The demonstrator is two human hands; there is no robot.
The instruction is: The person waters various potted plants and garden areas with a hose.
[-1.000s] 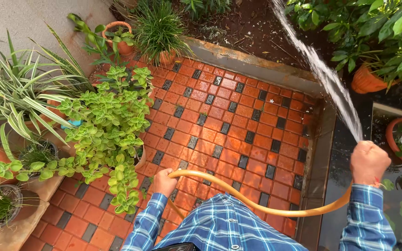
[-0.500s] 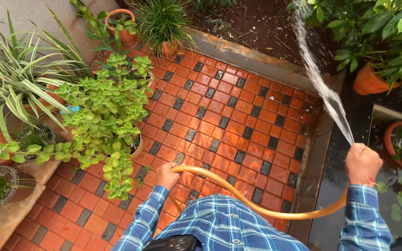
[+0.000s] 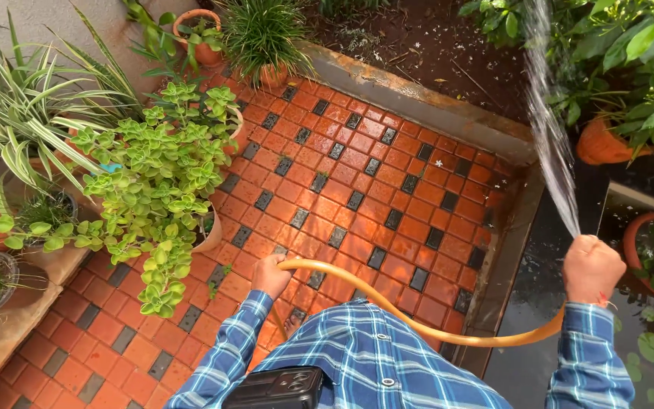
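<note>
Since half a second back the water jet [image 3: 550, 129] has swung right and steeper, now landing among the leafy shrubs [image 3: 630, 53] at top right; view drifted a bit too.

Going left to right from my remote seat: striped-leaf plant [image 3: 17, 113] and light green trailing plant [image 3: 153, 189] sit at the left edge of the tiled floor [image 3: 357, 174]. My left hand [image 3: 270, 274] is clenched around the orange hose [image 3: 418, 327], low and near my body. Hose runs in a sagging arc, long axis left to right, from that hand across my checked shirt to the right hand [image 3: 590, 266]. Right hand is a tight fist on the hose end, spray leaving up and away from the fingers. Right hand is the one nearer the wet target; terracotta pot [image 3: 599, 144] sits just past the jet.
</note>
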